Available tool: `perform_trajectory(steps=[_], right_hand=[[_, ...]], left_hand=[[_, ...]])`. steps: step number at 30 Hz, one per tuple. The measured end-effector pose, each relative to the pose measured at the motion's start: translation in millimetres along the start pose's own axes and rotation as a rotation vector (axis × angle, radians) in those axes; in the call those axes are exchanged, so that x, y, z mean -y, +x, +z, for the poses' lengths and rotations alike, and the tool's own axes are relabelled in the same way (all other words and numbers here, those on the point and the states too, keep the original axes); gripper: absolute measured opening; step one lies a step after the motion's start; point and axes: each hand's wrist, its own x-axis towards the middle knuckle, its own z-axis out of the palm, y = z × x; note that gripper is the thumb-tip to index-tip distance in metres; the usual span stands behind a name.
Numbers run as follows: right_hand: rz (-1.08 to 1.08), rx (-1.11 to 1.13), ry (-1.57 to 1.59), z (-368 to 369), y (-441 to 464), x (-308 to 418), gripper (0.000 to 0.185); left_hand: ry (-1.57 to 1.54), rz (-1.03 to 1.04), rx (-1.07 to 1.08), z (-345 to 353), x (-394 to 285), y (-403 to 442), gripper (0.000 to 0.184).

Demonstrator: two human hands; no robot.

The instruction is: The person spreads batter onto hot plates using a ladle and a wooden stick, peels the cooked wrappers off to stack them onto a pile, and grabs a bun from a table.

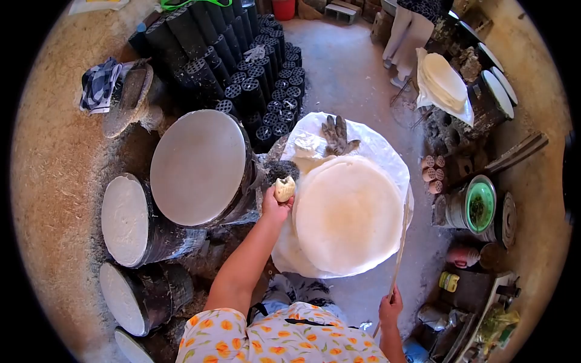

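quantities visible at the workstation: the wearer's hands total two, one left hand (278, 202) and one right hand (390, 307). bitten bun (284, 189): one. thin stick (397, 257): one. stacks of round sheets total two: one near stack (348, 218) and one far stack (445, 75). dark glove (340, 136): one. round-topped drums along the left side total four: one large drum (198, 168) and three smaller drums (125, 221). black briquettes (251, 85): dozens; overlap prevents an exact count. pale briquettes (429, 174): five. green basin (480, 207): one. red bucket (283, 8): one. checkered cloth (100, 85): one. second person (413, 36): one.
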Motion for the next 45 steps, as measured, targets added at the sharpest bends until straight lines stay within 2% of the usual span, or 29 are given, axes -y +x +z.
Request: perform_trajectory(steps=[3, 5, 6, 8, 9, 11, 13, 15, 17, 20, 22, 23, 25, 27, 29, 32, 33, 35, 36, 37, 38, 39, 41, 42, 44, 45], right_hand=[[0.051, 0.0, 0.006, 1.4, -6.6, 11.7, 0.051], [0.05, 0.005, 0.03, 2.5, -7.9, 9.7, 0.051], [0.05, 0.009, 0.053, 3.3, -8.9, 8.1, 0.051], [0.046, 0.007, 0.061, 5.5, -7.1, 3.9, 0.052], [0.046, 0.003, 0.069, 6.8, -6.8, 5.1, 0.053], [0.03, 0.029, 0.051, 4.7, -6.2, 14.1, 0.054], [-0.007, 0.1, 0.042, 13.8, 4.4, 17.5, 0.055], [-0.041, 0.056, 0.048, 15.3, 20.3, 9.2, 0.057], [-0.161, 0.156, 0.031, 22.1, 39.9, 16.8, 0.057], [-0.358, 0.31, 0.027, 56.7, 77.8, 44.3, 0.056], [-0.434, 0.485, 0.035, 85.5, 96.7, 62.9, 0.053], [-0.47, 0.576, -0.059, 105.2, 104.6, 79.5, 0.053], [-0.616, 0.766, -0.003, 149.5, 101.3, 112.9, 0.052], [-0.781, 0.945, -0.105, 182.0, 66.8, 157.2, 0.048], [-0.856, 1.099, -0.188, 211.7, 46.3, 169.8, 0.048], [-1.018, 1.335, -0.133, 252.8, -1.3, 165.2, 0.049], [-1.054, 1.386, -0.129, 265.1, -13.3, 153.5, 0.049], [-0.937, 1.516, -0.457, 287.6, -27.3, 139.7, 0.048], [-1.219, 1.469, -0.233, 284.6, -66.9, 142.0, 0.049], [-1.077, 1.578, -0.39, 275.9, -100.8, 154.3, 0.051], [-1.2, 1.63, -0.354, 278.6, -131.8, 148.9, 0.051], [-1.337, 1.693, -0.315, 283.6, -172.0, 137.6, 0.052], [-1.408, 1.73, -0.371, 270.9, -226.9, 125.4, 0.049], [-1.492, 1.794, -0.375, 273.9, -250.6, 107.0, 0.05], [-1.65, 1.881, -0.332, 259.3, -309.0, 89.5, 0.051], [-1.717, 1.906, -0.284, 243.4, -344.7, 83.4, 0.052]], left_hand=[[0.146, 0.076, -0.029, 7.5, 4.5, 0.0, 0.039], [0.371, 0.192, -0.319, 23.5, 4.4, -15.1, 0.048], [0.369, 0.196, -0.318, 22.7, 2.2, -14.2, 0.048], [0.646, 0.17, -0.421, 18.4, -2.2, -8.4, 0.055], [0.637, 0.177, -0.422, 16.6, -2.5, -8.9, 0.055], [0.854, 0.167, -0.423, 12.7, -0.5, -11.8, 0.058], [0.877, 0.191, -0.356, 6.4, 5.2, -17.3, 0.057], [0.998, 0.233, -0.373, -18.7, 12.9, 4.4, 0.056], [0.979, 0.275, -0.305, -18.4, 14.2, -42.3, 0.052], [0.739, 0.12, -0.234, -67.3, 18.3, -89.4, 0.048], [0.63, 0.179, -0.21, -118.4, 20.6, -143.7, 0.048], [0.552, 0.174, -0.278, -147.7, 23.0, -166.1, 0.045], [0.34, 0.164, -0.474, -195.7, 28.9, -237.2, 0.045], [0.105, 0.209, -0.627, -258.8, 53.1, -298.3, 0.046], [-0.127, 0.265, -0.788, -304.2, 89.5, -357.4, 0.045], [-0.386, 0.261, -0.982, -366.3, 157.4, -430.2, 0.041], [-0.5, 0.299, -1.044, -385.0, 186.4, -444.2, 0.04], [-0.763, 0.357, -1.09, -416.5, 256.2, -455.9, 0.038], [-0.908, 0.388, -1.072, -435.0, 292.9, -455.2, 0.037], [-1.106, 0.404, -1.113, -449.0, 321.4, -454.7, 0.04], [-1.301, 0.411, -1.145, -460.5, 348.1, -453.8, 0.043], [-1.356, 0.42, -1.124, -487.6, 386.1, -447.8, 0.043], [-1.872, 0.53, -0.829, -541.0, 437.7, -443.4, 0.044], [-1.883, 0.53, -0.807, -557.5, 437.0, -451.8, 0.044], [-1.837, 0.885, -0.605, -587.8, 419.6, -484.2, 0.051], [-1.793, 0.958, -0.591, -601.9, 404.1, -502.9, 0.055]])
